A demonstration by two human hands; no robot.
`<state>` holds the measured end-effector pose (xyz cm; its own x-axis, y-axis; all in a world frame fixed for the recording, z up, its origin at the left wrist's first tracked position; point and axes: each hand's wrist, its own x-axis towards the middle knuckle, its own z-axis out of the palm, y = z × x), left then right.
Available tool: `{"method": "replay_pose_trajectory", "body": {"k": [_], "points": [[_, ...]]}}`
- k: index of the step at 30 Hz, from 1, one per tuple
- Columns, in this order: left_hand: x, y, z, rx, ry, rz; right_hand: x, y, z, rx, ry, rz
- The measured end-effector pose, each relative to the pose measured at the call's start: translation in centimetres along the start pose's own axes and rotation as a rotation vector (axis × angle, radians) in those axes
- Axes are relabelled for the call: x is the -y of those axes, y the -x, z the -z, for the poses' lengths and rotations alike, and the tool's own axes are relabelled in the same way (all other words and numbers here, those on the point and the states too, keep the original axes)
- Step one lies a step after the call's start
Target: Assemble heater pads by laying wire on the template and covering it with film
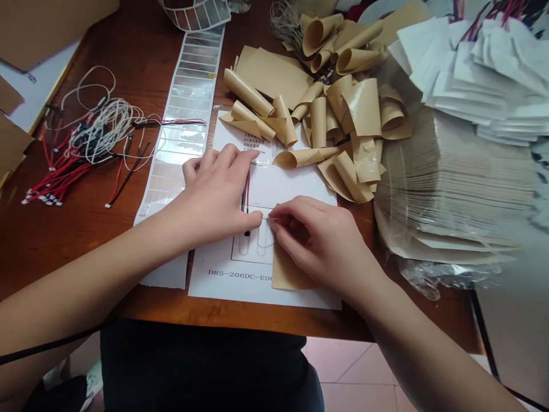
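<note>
We press our left hand (212,197) flat and open beside the red-and-black leads (246,191); our right hand (313,240) pinches narrowly at a thin wire loop (266,234), its hold unclear; a slackened pinch could let the tan paper (289,272) shift on the printed sheet (240,283).

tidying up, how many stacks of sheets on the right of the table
2: a loose white paper pile at the top right, and a thick tan sheet stack below it. Others may be hidden beneath.
</note>
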<state>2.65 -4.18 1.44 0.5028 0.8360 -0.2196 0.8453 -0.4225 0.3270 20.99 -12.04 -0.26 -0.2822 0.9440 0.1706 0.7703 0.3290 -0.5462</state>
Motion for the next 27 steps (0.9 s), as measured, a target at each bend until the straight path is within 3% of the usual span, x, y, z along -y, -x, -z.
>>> {"method": "replay_pose_trajectory", "body": {"k": [13, 21, 27], "points": [[0.2, 0.0, -0.2, -0.014, 0.001, -0.016, 0.6, -0.1, 0.3, -0.08, -0.033, 0.002], [0.0, 0.0, 0.1, -0.011, 0.012, -0.01, 1.4, -0.2, 0.8, -0.023, -0.31, -0.182], [0.1, 0.1, 0.0, -0.025, 0.016, -0.021, 2.0, -0.2, 1.0, -0.013, -0.185, -0.204]]}}
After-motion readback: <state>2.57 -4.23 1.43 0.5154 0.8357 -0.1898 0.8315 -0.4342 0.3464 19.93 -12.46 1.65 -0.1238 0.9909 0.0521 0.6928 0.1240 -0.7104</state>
